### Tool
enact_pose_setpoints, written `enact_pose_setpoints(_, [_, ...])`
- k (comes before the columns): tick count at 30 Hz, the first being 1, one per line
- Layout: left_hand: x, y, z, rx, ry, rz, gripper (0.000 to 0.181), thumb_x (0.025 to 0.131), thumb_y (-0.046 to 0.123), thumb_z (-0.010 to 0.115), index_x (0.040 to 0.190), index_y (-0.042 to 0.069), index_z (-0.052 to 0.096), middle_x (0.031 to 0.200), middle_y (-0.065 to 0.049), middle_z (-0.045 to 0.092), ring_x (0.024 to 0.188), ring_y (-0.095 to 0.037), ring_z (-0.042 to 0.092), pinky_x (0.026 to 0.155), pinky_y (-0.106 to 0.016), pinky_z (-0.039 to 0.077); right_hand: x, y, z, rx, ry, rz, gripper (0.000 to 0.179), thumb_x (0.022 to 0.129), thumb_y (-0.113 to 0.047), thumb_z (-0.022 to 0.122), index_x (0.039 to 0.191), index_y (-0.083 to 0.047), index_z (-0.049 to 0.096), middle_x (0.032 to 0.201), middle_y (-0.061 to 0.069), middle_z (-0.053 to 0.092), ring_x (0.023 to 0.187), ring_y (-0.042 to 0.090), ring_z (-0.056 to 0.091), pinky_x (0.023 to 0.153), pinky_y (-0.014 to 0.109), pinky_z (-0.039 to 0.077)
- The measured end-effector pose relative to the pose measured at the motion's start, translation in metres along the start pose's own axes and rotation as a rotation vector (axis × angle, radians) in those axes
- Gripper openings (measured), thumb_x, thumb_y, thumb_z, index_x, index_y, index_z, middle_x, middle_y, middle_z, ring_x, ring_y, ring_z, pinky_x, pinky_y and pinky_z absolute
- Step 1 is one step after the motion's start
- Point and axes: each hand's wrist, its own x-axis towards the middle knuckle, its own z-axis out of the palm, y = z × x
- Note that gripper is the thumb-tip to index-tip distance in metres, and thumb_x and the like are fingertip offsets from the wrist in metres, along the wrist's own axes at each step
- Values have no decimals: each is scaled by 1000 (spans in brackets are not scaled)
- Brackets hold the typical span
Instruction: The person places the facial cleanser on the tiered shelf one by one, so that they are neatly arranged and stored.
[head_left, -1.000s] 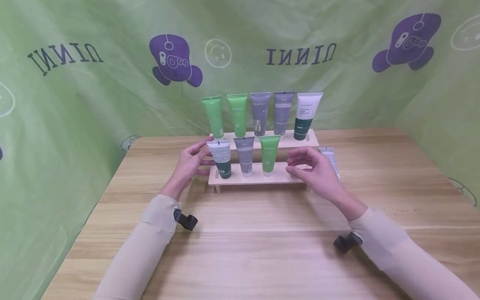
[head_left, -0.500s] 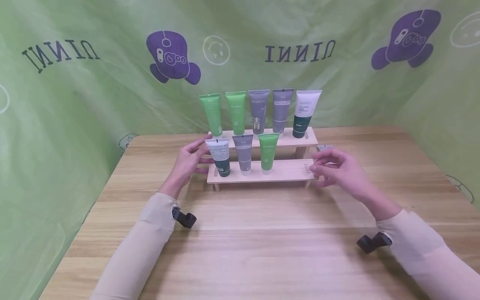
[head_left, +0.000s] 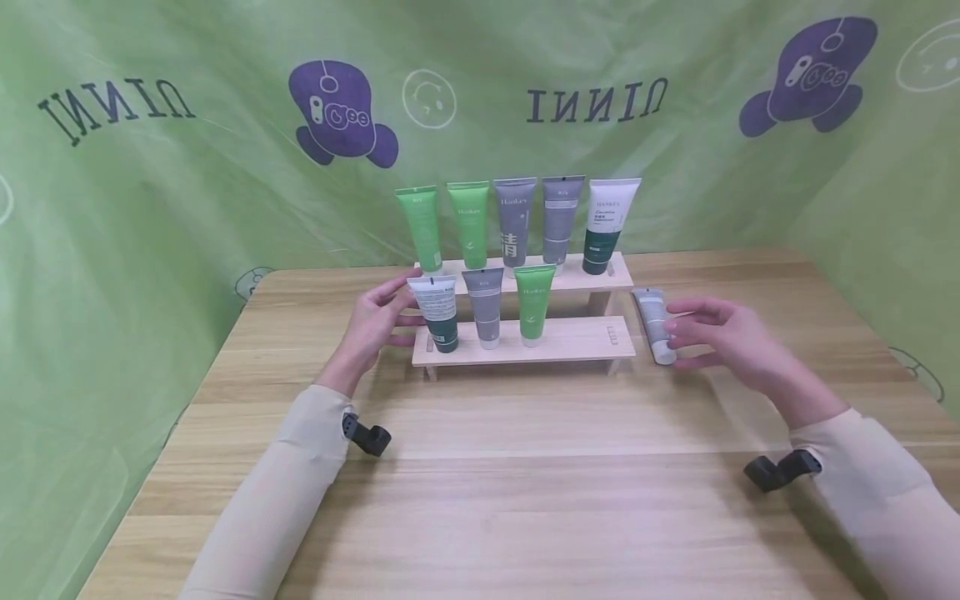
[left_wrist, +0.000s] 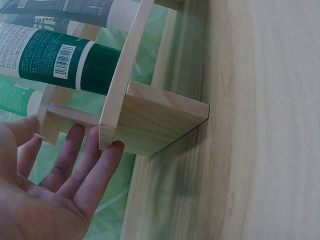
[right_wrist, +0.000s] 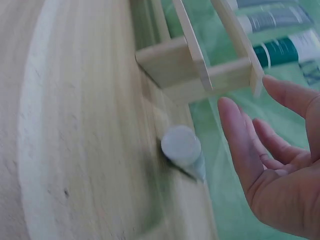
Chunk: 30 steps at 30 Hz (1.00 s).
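At the left end of a two-step wooden rack (head_left: 573, 337) is my left hand (head_left: 372, 321). In the left wrist view its extended fingers (left_wrist: 102, 167) touch the board's end. Closest to it stands a white and dark green tube (head_left: 442, 321) on the lower step. Beside this tube are a grey tube (head_left: 487, 308) and a green tube (head_left: 533, 304), both upright on their caps. To the right of the rack, a grey-blue tube (head_left: 651, 315) with a white cap lies on the table. My right hand (head_left: 723, 337) hovers just right of it, fingers parted, holding nothing.
On the upper step stand two green tubes (head_left: 471, 225), two grey tubes (head_left: 516, 221) and a white and dark green tube (head_left: 606, 225). A green printed curtain (head_left: 480, 50) hangs behind the wooden table (head_left: 487, 483).
My right hand has moved from above the lower step's right end rightward past the lying tube, uncovering it and that end of the step. The left hand stays at the rack.
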Motion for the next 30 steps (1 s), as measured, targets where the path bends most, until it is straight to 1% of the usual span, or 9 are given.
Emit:
enact_pose_setpoints(5, [0, 0, -1, 4, -4, 4, 45, 103, 33, 60, 147, 27, 54, 128, -20, 63, 90, -23, 72, 74, -46, 63, 5, 5, -15, 38, -31, 46, 32, 102, -16, 62, 130, -7, 50, 111, -2, 67, 98, 16, 69, 84, 40, 61])
enact_pose_setpoints(7, [1, -1, -1, 5, -5, 6, 45, 103, 34, 60, 147, 27, 54, 128, -19, 63, 91, -24, 72, 74, -46, 63, 8, 7, -19, 30, -34, 63, 35, 102, -17, 63, 132, -7, 48, 112, -2, 67, 99, 16, 69, 86, 41, 60])
enact_pose_setpoints(9, [1, 0, -2, 5, -6, 7, 45, 102, 35, 60, 146, 27, 54, 128, -19, 63, 93, -26, 72, 74, -46, 63, 12, 8, -23, 7, -33, 83, 43, 101, -20, 63, 137, -4, 44, 112, -3, 66, 100, 15, 68, 87, 41, 60])
enact_pose_setpoints(13, [2, 0, -2, 6, -8, 8, 46, 102, 36, 61, 146, 28, 54, 128, -19, 63, 95, -28, 72, 74, -46, 63, 19, 9, -28, -23, -38, 122, 68, 101, -23, 64, 150, 7, 28, 114, -1, 64, 101, 14, 68, 91, 41, 58])
enact_pose_setpoints(15, [2, 0, -2, 5, -9, 6, 46, 102, 36, 61, 146, 28, 54, 129, -19, 63, 96, -28, 71, 74, -46, 63, 22, 10, -30, -16, -45, 136, 74, 101, -22, 64, 153, 9, 22, 115, 2, 64, 101, 15, 68, 92, 42, 57])
enact_pose_setpoints(20, [2, -1, -2, 5, -9, 7, 46, 102, 36, 61, 146, 28, 54, 129, -19, 63, 94, -26, 72, 75, -46, 62, 32, 10, -32, 7, -71, 166, 77, 101, -19, 63, 154, 10, 16, 114, 10, 67, 99, 17, 70, 93, 42, 57])
enact_pose_setpoints(24, [2, -2, -2, 2, -7, 11, 45, 102, 36, 61, 146, 28, 54, 128, -19, 63, 94, -26, 72, 74, -46, 63, 41, 11, -33, 0, -102, 192, 78, 102, -18, 62, 155, 11, 12, 116, 15, 65, 100, 20, 69, 94, 43, 56])
enact_pose_setpoints(30, [2, -3, -2, -5, -8, 3, 46, 101, 36, 62, 146, 28, 54, 129, -19, 63, 95, -28, 72, 74, -46, 63, 49, 11, -28, -58, -121, 224, 77, 102, -16, 61, 153, 14, 12, 112, 13, 64, 96, 17, 69, 90, 40, 58])
